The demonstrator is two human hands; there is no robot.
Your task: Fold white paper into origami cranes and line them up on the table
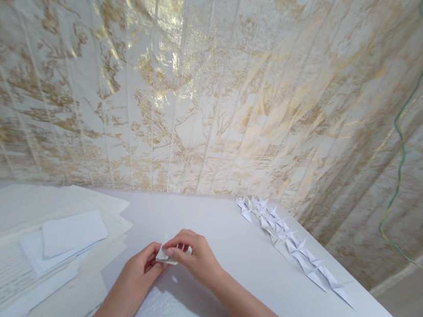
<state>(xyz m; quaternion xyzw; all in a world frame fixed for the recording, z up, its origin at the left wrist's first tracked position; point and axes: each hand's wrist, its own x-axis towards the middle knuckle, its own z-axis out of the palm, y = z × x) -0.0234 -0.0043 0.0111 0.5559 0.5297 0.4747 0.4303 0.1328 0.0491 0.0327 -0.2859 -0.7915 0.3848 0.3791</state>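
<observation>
A: What is the setting?

B: A gold-patterned wall [203, 101] stands behind a white table [197, 213]. Take the folded paper [162, 256], held above the table between both hands, as the landmark.

A: What lies left of it?

B: Large sheets [104, 202], well apart from it, with smaller slips [74, 234] overlapping on top.

A: And the left hand [142, 268]?

B: Its fingers are closed on the paper's left side, gripping it from beside and below. That hand seems to be the anchor, so it should hold steady without crushing the layers.

A: The right hand [196, 252]?

B: Thumb and forefinger pinch the paper from its right. Light pressure suits so small a piece; the edges are best lined up before the crease is pressed flat, or the point may skew. The exact fold is too small to tell.

A: Further right of the paper?

B: Pointed figures [313, 270] in a slanting line, well apart from it, and beyond them a green cord [400, 166] against the wall.
</observation>
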